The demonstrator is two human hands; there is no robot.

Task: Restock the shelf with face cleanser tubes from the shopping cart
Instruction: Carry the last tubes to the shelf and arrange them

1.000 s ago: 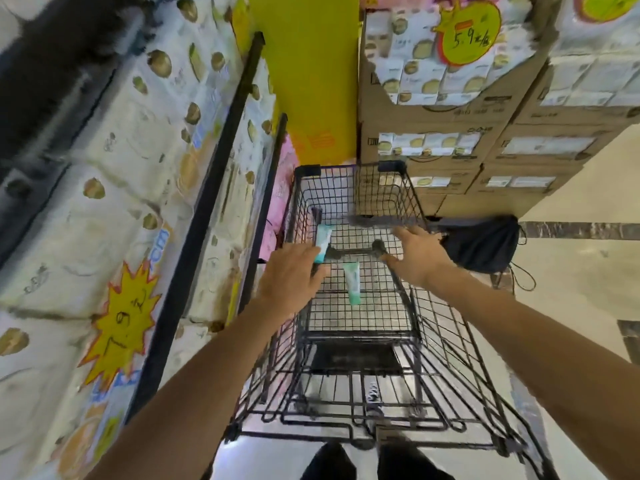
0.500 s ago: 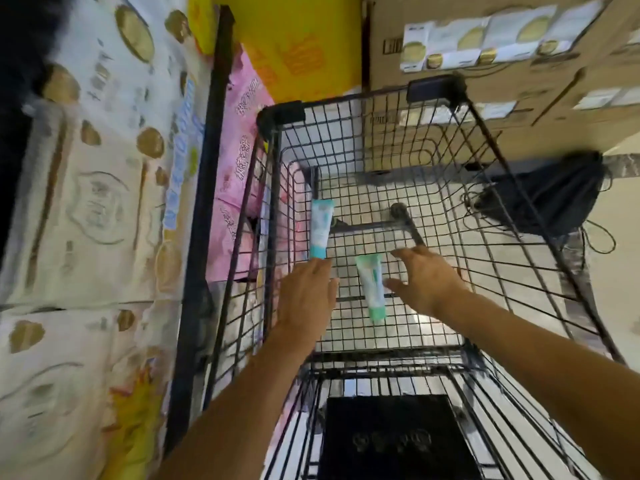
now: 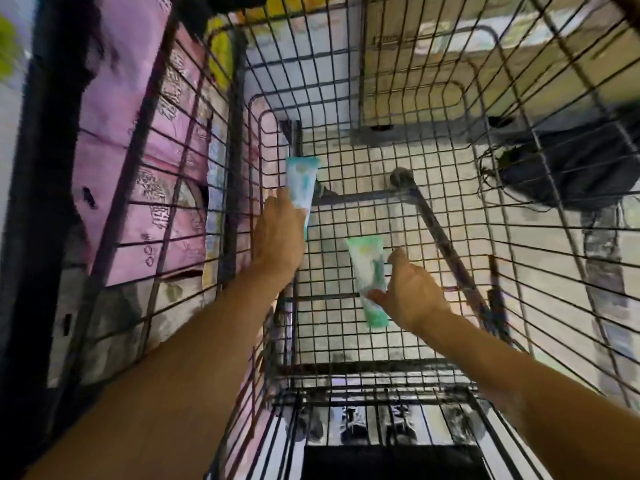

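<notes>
Teal-and-white plastic face cleanser tubes, two of them, lie on the wire mesh floor of the black wire shopping cart (image 3: 346, 109). The far teal-and-white tube (image 3: 300, 183) sits against the cart's left wall, its long axis running almost straight away from the camera, its flat crimped end pointing to the far end of the basket; its near end is hidden behind the left hand (image 3: 278, 237), so the cap cannot be seen. The left hand is seen from the back, fingers (image 3: 277, 199) reaching alongside the tube and touching it; whether they have closed round it cannot be told, since the grip side is out of view. The near green-and-white tube (image 3: 367, 271) lies around the middle of the floor, long axis also near-to-far but tilted slightly, wide crimped end far and left, green cap end near and right. The right hand (image 3: 412, 296) is beside it, thumb raised and apart, fingertips (image 3: 374, 295) resting on the lower part of the tube; the hand is spread, not clamped. Printing on both tubes is too blurred to read. Outside the left wall stand pink plastic-wrapped packs (image 3: 138, 140) on a black shelf frame (image 3: 45, 168), smeared by motion. Beyond the far wall are brown cardboard boxes (image 3: 433, 64); to the right a black bag (image 3: 571, 171) lies on the pale floor, cut by the frame edge
</notes>
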